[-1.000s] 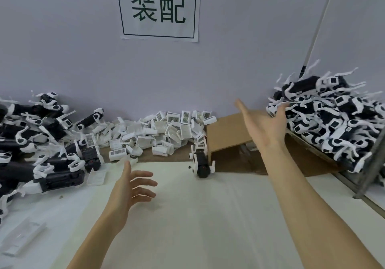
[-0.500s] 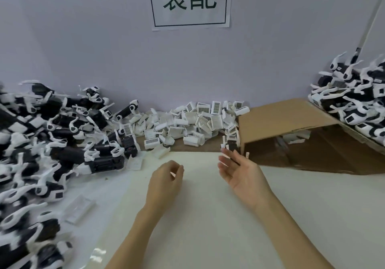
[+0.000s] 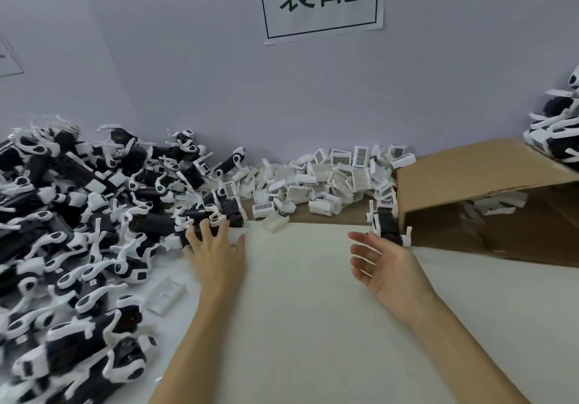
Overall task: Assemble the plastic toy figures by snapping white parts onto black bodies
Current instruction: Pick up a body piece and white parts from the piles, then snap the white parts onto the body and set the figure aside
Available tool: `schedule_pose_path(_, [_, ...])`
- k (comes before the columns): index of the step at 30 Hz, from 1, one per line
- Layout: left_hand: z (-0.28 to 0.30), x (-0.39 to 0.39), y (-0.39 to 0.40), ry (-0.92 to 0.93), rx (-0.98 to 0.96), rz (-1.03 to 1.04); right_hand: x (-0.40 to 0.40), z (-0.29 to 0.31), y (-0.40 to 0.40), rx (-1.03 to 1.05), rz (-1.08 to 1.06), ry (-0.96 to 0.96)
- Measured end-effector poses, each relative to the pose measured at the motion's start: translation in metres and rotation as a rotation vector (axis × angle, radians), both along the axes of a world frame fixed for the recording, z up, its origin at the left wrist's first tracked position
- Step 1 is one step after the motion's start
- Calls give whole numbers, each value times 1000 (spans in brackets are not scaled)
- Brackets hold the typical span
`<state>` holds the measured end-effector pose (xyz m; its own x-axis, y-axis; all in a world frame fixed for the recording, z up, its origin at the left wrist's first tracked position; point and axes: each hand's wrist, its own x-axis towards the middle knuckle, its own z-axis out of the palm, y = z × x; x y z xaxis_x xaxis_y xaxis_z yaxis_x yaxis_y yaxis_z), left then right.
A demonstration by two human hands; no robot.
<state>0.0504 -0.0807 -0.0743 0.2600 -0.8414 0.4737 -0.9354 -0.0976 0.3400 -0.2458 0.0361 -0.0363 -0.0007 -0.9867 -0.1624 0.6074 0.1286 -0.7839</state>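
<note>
A big heap of black toy bodies with white limbs fills the left side of the table. My left hand lies spread at the heap's right edge, its fingertips touching a black body there; it holds nothing. My right hand hovers over the white mat, palm turned left, fingers relaxed and empty. Just beyond its fingers one black body with white clips stands alone. Loose white parts with barcode labels are piled along the wall.
A tipped cardboard box lies at the right with white parts inside. More black-and-white figures are stacked on top of it at the far right. A white mat covers the table in front of me. A single white part lies by my left forearm.
My left hand has reached left and forward from the mat to the heap, opening its fingers onto a black body. My right hand stayed near the lone body. The view has swung left.
</note>
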Motion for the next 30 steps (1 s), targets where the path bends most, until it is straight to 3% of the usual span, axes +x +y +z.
schedule_pose_path(7, [-5,4,-3,89,-70,17,-7,-2,3,5,-28,8])
schedule_pose_path(12, [11,-1,11,273,-506,-272,-5,-2,4,41,-51,2])
schedule_pose_path(14, [25,-20,26,312,-581,-422,-3,-1,5,59,-59,-4])
schedule_pose_path(18, [43,-80,64,562,-515,-713,-1,3,9,66,-71,10])
schedule_pose_path(23, [38,-117,94,968,-178,-989,-4,3,10,10,-138,-29])
schedule_pose_path(30, [35,-122,90,1370,78,-880,-12,3,10,-186,4,221])
